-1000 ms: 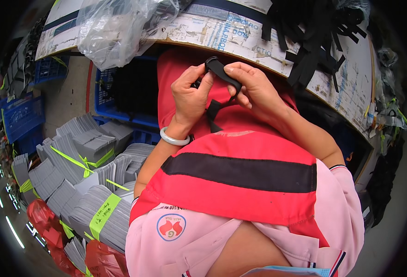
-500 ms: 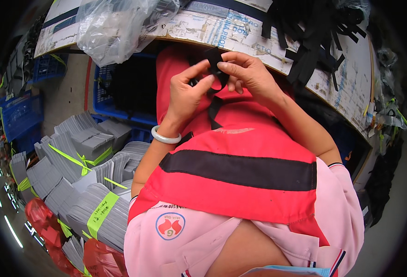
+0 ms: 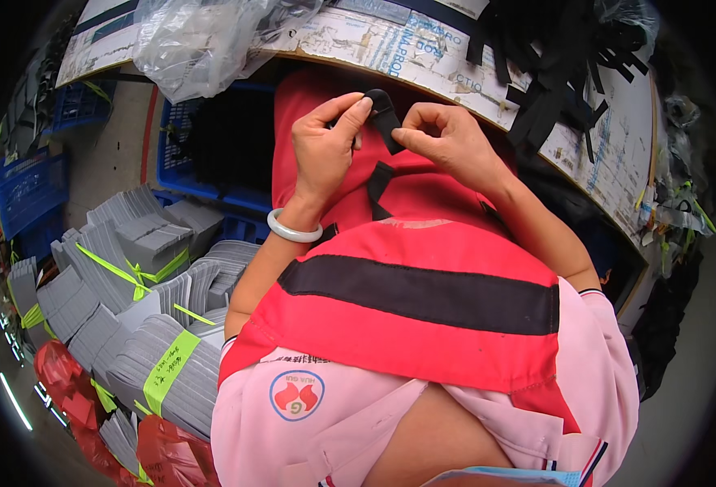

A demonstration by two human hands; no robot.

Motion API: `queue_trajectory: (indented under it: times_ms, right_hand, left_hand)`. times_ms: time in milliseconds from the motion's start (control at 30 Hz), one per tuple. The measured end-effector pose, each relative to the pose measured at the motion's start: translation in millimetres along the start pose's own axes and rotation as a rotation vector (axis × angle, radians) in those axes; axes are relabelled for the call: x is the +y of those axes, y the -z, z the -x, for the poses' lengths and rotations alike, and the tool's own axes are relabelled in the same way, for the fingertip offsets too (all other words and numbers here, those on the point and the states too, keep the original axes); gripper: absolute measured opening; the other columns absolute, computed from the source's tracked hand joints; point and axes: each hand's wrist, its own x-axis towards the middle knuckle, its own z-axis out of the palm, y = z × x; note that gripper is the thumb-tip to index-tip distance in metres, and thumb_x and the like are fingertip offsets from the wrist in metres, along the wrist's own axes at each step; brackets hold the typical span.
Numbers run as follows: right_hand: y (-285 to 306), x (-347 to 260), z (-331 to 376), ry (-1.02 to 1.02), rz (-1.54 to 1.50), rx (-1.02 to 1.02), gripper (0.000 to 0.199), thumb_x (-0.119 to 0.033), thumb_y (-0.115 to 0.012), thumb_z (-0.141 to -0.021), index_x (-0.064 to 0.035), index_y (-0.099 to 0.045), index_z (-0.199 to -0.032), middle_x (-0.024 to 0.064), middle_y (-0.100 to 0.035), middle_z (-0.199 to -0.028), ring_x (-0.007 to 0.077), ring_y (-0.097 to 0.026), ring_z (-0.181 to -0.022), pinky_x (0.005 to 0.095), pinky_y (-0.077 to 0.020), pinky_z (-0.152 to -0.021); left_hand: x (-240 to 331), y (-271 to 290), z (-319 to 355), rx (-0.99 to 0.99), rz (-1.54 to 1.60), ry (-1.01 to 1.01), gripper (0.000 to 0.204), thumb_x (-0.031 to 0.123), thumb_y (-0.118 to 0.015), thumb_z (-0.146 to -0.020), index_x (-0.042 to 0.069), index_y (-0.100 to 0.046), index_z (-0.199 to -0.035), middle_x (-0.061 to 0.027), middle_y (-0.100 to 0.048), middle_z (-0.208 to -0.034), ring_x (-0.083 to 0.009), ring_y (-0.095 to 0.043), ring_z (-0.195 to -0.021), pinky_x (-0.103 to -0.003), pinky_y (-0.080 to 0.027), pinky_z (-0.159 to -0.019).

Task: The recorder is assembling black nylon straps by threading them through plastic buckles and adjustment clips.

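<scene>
Above my lap, a short black fabric strap [image 3: 384, 122] is bent over at its upper end. My left hand [image 3: 325, 146] pinches that folded top between thumb and forefinger. At the strap's lower end, my right hand [image 3: 447, 142] is closed, thumb against forefinger, on its edge. Underneath lies my red apron [image 3: 334, 199], with another black strip [image 3: 379, 191] resting on it just below the hands.
A worktable [image 3: 358, 40] stands ahead, bearing a clear plastic bag [image 3: 200, 49] and a heap of black straps [image 3: 549, 73]. Blue crates [image 3: 212, 191] are at the left, above bundled grey foam sheets [image 3: 163, 365] and red plastic bags [image 3: 175, 454].
My hands have moved slightly apart. The strap, looped between them before, now slants down from my left fingers to my right ones.
</scene>
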Motion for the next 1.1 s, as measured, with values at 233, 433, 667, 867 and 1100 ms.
queue_trajectory:
  times_ms: [233,433,667,867,1100]
  right_hand:
    - [-13,6,-6,-0.117,-0.357,0.044,0.027,-0.028,-0.065,-0.093,-0.0037,-0.060,-0.083,-0.0031,-0.051,-0.063,0.0019,-0.044,-0.051,0.0200,-0.0321,-0.043]
    - [-10,9,-23,-0.289,-0.646,-0.230,0.022,-0.027,-0.061,-0.095,-0.0066,-0.059,-0.087,-0.0039,-0.050,-0.066,0.0032,-0.041,-0.048,0.0187,-0.0314,-0.044]
    - [-3,24,-40,-0.082,-0.452,-0.012,0.021,-0.027,-0.059,-0.097,-0.0064,-0.061,-0.093,-0.0056,-0.049,-0.067,0.0018,-0.041,-0.054,0.0173,-0.0321,-0.049]
    - [-45,-18,-23,-0.105,-0.090,-0.401,0.029,-0.030,-0.059,-0.097,-0.0031,-0.063,-0.107,0.0001,-0.058,-0.074,0.0050,-0.053,-0.057,0.0200,-0.0432,-0.051]
    - [-62,12,-28,-0.337,-0.448,-0.457,0.025,-0.028,-0.069,-0.090,-0.0070,-0.059,-0.079,0.0019,-0.063,-0.069,0.0041,-0.056,-0.051,0.0180,-0.0407,-0.044]
  left_hand:
    - [-4,3,6,-0.071,-0.110,-0.168,0.014,0.007,-0.068,-0.089,-0.002,-0.071,-0.099,0.0031,-0.059,-0.071,-0.0018,-0.047,-0.058,-0.019,-0.035,-0.050]
    - [12,21,16,-0.149,-0.020,-0.095,0.012,0.002,-0.066,-0.089,-0.003,-0.071,-0.098,0.0035,-0.056,-0.070,-0.0020,-0.047,-0.059,-0.018,-0.034,-0.051]
    - [86,130,46,0.417,-0.533,-0.291,0.026,0.017,-0.064,-0.094,0.002,-0.068,-0.116,-0.0039,-0.069,-0.088,-0.0019,-0.045,-0.056,-0.016,-0.032,-0.048]
    - [43,114,19,0.027,0.674,-0.031,0.025,0.021,-0.052,-0.099,-0.003,-0.061,-0.099,-0.0030,-0.050,-0.072,-0.0092,-0.043,-0.055,-0.019,-0.031,-0.039]
    - [-5,34,-4,-0.066,0.799,0.180,0.021,0.022,-0.058,-0.096,0.001,-0.060,-0.098,-0.0030,-0.050,-0.072,-0.0137,-0.050,-0.063,-0.026,-0.045,-0.054]
